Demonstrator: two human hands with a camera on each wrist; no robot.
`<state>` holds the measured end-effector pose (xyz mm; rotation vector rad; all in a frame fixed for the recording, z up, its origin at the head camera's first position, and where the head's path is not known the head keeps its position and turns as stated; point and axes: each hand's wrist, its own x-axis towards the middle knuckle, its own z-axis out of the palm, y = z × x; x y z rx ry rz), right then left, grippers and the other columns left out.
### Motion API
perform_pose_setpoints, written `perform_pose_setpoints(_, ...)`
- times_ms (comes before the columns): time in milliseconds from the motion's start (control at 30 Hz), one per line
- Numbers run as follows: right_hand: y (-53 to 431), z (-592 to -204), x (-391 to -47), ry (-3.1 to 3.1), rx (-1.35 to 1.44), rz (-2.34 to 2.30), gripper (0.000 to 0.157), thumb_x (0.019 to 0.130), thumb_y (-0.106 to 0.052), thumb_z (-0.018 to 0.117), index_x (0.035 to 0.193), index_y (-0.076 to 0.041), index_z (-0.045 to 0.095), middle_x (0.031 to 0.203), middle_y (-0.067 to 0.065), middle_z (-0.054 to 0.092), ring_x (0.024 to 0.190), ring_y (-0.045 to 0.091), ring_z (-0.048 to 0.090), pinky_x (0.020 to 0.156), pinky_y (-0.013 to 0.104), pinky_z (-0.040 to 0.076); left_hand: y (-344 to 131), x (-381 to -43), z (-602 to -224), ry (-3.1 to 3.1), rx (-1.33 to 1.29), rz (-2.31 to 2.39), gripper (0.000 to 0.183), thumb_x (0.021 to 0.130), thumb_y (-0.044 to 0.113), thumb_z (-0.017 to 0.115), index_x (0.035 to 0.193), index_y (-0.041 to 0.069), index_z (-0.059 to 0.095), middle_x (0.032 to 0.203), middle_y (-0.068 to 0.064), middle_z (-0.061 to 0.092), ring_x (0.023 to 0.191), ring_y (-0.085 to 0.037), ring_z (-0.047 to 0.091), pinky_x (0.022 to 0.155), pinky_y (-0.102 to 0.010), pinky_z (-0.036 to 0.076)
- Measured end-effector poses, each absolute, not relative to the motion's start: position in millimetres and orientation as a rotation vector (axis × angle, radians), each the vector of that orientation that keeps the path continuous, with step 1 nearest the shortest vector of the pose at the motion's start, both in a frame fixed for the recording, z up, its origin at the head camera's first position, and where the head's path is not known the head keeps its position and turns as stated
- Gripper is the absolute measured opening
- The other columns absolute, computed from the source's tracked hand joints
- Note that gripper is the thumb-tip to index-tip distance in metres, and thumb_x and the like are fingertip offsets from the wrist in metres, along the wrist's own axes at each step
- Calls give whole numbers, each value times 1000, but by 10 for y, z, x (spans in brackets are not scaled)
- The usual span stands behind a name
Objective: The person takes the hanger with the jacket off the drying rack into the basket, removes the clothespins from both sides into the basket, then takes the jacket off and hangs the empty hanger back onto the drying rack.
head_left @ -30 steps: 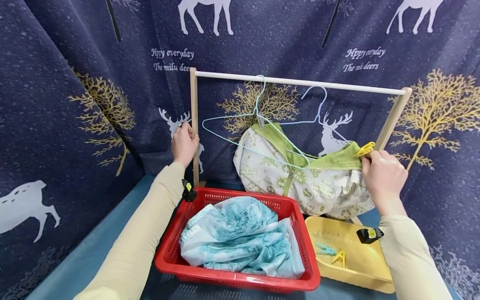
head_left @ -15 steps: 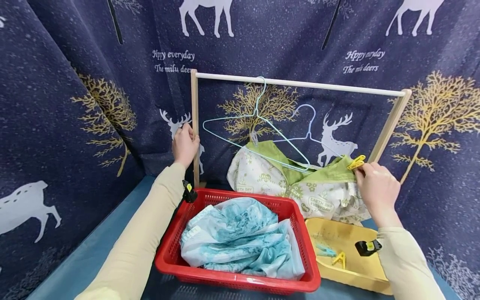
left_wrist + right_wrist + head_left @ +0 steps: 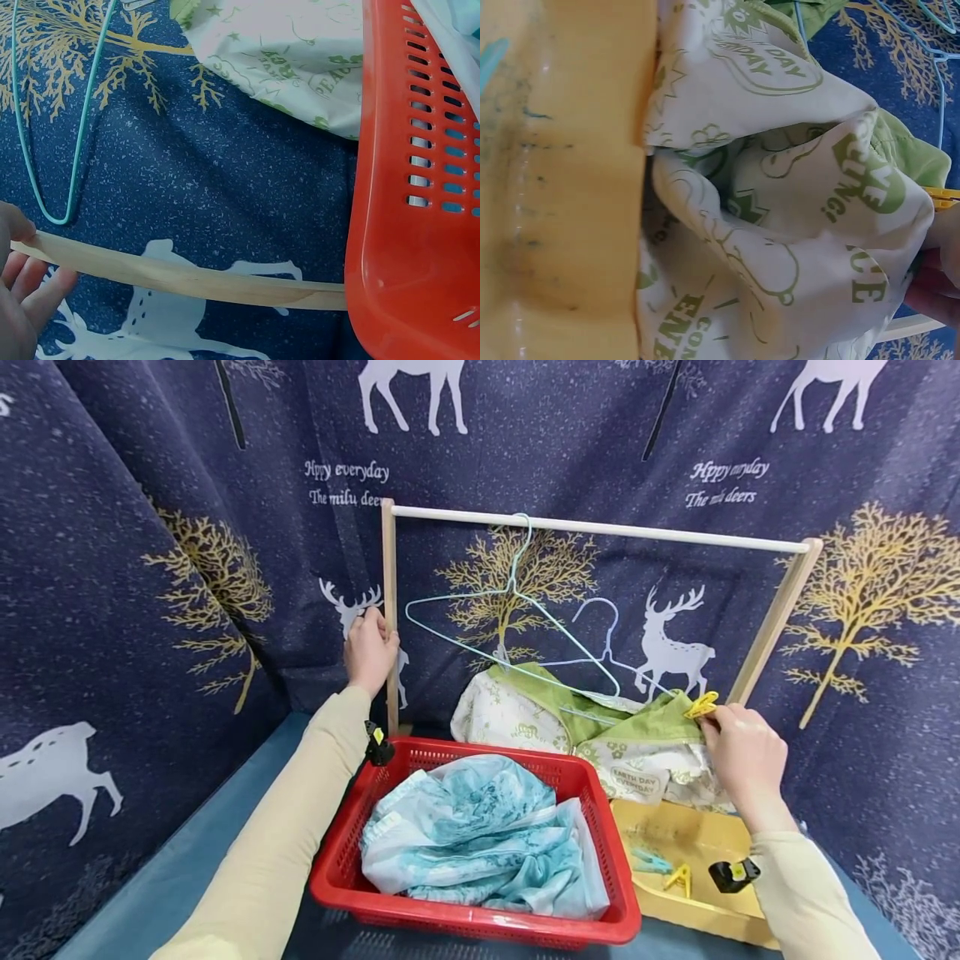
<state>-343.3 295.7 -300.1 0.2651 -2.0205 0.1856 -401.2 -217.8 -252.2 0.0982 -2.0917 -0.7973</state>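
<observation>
My left hand (image 3: 370, 652) grips the left wooden post (image 3: 389, 560) of a small clothes rack, thumb on one side and fingers on the other. A white zip-up jacket (image 3: 517, 714) with green print and a green yoke sags behind the baskets, a lavender hanger (image 3: 607, 653) inside it. The hanger's hook stands free below the rail. My right hand (image 3: 750, 760) pinches the jacket's right shoulder, right beside a yellow clothespin (image 3: 702, 704) clipped there. In the right wrist view, fingers (image 3: 934, 292) press into the printed cloth (image 3: 802, 225). A pale clip (image 3: 501, 653) sits at the other shoulder.
A teal hanger (image 3: 512, 583) hangs from the white rail (image 3: 637, 531), overlapping the jacket. In front, a red basket (image 3: 487, 927) holds blue-and-white clothing (image 3: 480, 835). The yellow bin (image 3: 697, 906) at right contains teal (image 3: 651, 861) and yellow clothespins (image 3: 678, 880).
My right hand has moved down and left with the jacket, its clothespin and the lavender hanger, so the hook has dropped farther below the rail. The left hand stays on the post.
</observation>
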Motion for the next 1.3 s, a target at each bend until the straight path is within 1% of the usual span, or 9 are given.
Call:
perform_pose_setpoints(300, 3004, -3185, -3437, -2021, 288, 214, 8, 81, -2, 75, 81, 1, 67, 74, 19, 64, 67, 44, 60, 51, 59, 41, -2154, -3965, -2489, -2094, 93, -813, 16, 92, 12, 63, 95, 2, 52, 96, -18, 58, 91, -38, 58, 78, -50, 46)
perform_pose_setpoints(533, 3029, -3274, -3404, -2070, 280, 242, 9, 80, -3, 75, 81, 0, 67, 76, 20, 65, 68, 44, 60, 53, 60, 41, -2144, -3950, -2500, -2101, 93, -820, 15, 93, 12, 62, 96, 2, 50, 96, -18, 57, 91, -37, 57, 78, -50, 45)
perform_pose_setpoints(800, 3055, -3204, -3329, -2041, 332, 232, 11, 77, -2, 77, 80, 0, 67, 75, 21, 66, 66, 45, 61, 54, 60, 42, -2141, -3959, -2502, -2106, 96, -822, 15, 94, 12, 62, 96, 2, 50, 97, -18, 57, 91, -37, 58, 78, -50, 46)
perform_pose_setpoints(967, 3046, -3135, -3267, -2058, 336, 234, 10, 77, -2, 77, 81, 0, 68, 78, 21, 68, 68, 44, 62, 56, 60, 43, -2142, -3967, -2499, -2098, 103, -816, 15, 93, 12, 62, 95, 3, 50, 97, -18, 58, 90, -37, 58, 79, -51, 46)
perform_pose_setpoints(1167, 3068, -3117, -3198, -2046, 340, 232, 12, 76, -1, 77, 77, 0, 66, 73, 21, 66, 63, 43, 60, 53, 59, 40, -2145, -3969, -2510, -2105, 99, -813, 16, 94, 13, 62, 95, 3, 49, 96, -17, 56, 89, -37, 57, 77, -50, 45)
perform_pose_setpoints(1300, 3074, -3106, -3168, -2033, 353, 219, 13, 76, -1, 78, 76, 0, 65, 72, 20, 65, 63, 43, 59, 53, 58, 40, -2158, -3979, -2519, -2101, 94, -811, 17, 93, 13, 62, 94, 3, 49, 94, -17, 56, 88, -37, 57, 77, -50, 44)
